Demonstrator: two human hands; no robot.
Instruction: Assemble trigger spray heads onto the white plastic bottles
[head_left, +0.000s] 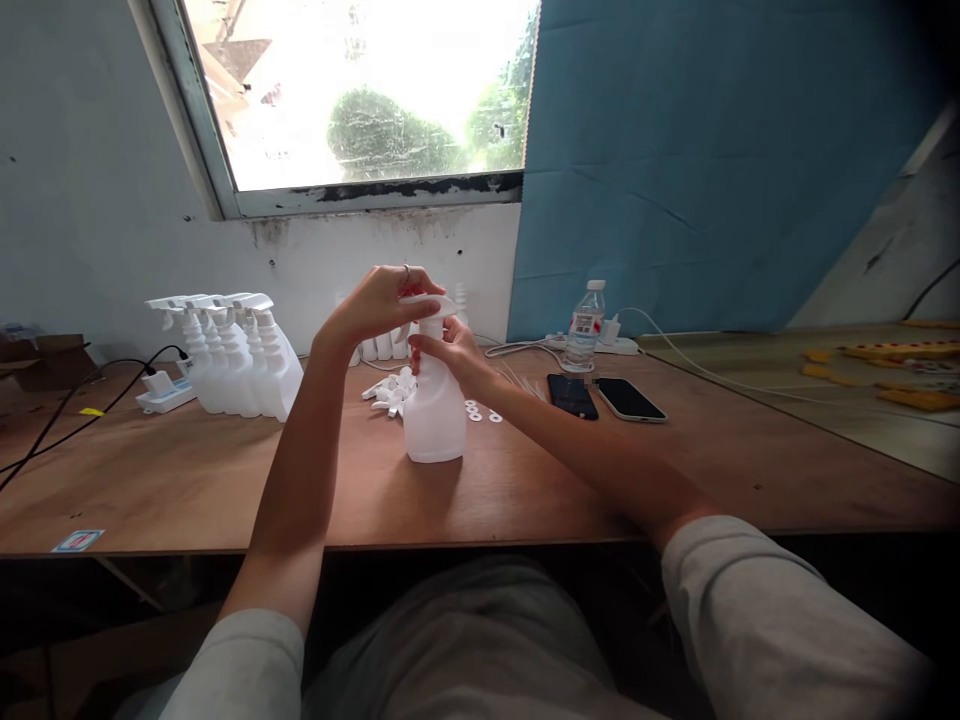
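A translucent white spray bottle point(435, 420) stands upright on the brown table, a white trigger sprayer head point(433, 303) at its top. My left hand point(386, 300) is closed over the sprayer head from the left and above. Around the bottle's neck, just below the head, wrap the fingers of my right hand point(454, 350). Behind the bottle, to its left, lies a pile of small white plastic trigger parts point(391, 392). Several white ring washers point(474, 411) lie close to the bottle's right side.
Several spray bottles with heads point(240, 365) stand in a row at left, beside a power strip point(166, 392). More white bottles point(382, 346) are behind my hands. At right are a water bottle point(585, 330), two phones point(572, 396) and a white cable point(690, 365). A window and blue sheet point(637, 180) back the table.
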